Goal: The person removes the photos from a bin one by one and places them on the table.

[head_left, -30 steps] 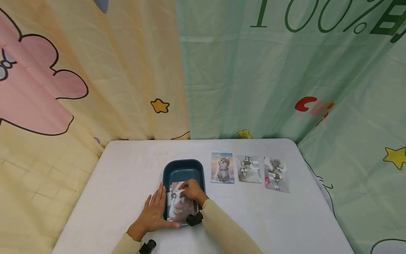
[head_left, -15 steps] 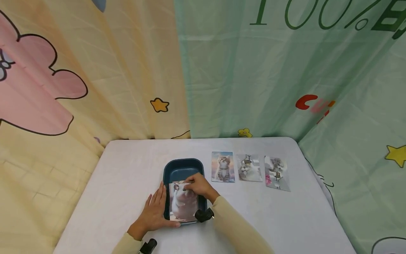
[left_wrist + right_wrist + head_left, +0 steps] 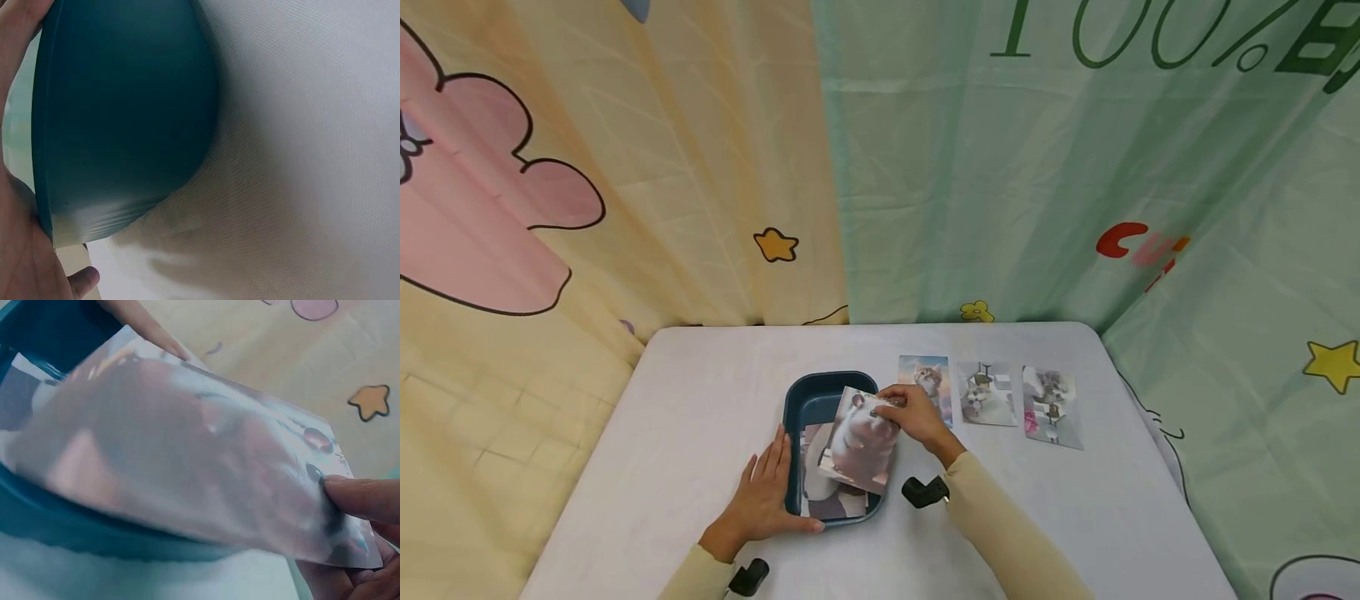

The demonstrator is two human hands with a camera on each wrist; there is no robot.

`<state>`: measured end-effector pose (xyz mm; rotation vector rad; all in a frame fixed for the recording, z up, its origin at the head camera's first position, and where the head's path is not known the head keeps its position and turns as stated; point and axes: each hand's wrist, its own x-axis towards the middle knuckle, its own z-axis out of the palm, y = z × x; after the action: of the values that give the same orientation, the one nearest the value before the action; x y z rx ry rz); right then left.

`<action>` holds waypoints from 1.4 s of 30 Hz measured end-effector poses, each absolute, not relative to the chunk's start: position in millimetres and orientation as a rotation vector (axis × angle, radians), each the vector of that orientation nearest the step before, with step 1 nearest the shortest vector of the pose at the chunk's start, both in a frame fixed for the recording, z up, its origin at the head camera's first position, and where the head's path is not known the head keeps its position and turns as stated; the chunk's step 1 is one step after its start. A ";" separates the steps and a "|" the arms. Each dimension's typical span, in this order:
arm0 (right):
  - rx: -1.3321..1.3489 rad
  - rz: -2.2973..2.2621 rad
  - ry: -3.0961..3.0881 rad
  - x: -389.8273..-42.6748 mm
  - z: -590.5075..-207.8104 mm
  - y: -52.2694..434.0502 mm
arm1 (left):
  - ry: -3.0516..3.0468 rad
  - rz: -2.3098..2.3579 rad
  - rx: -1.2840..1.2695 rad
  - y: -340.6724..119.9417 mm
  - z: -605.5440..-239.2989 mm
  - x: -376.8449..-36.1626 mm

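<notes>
White-covered table [image 3: 700,408] under left hand [image 3: 758,500] and right hand [image 3: 922,419], far corners rounded. Yellow curtain [image 3: 722,167] ahead and left of left hand, pink cartoon figure [image 3: 482,200] on it. Green curtain [image 3: 910,183] ahead and right of right hand, yellow star [image 3: 1332,365] far right. Light soft, even.

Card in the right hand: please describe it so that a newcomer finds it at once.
On the white table is a blue tray. Over its right side, the right hand pinches a card near an upper corner. It alone is held; other cards lie on the table or in the tray.
</notes>
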<state>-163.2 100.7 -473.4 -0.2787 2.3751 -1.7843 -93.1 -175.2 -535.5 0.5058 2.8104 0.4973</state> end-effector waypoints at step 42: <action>-0.108 -1.464 2.760 -149.6 -579.2 171.5 | 2.837 0.549 0.520 -178.6 -544.6 -94.5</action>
<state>-149.6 171.5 -579.2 -0.1083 2.7597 -1.4644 -94.5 -178.6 -544.6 0.5196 2.8374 0.5488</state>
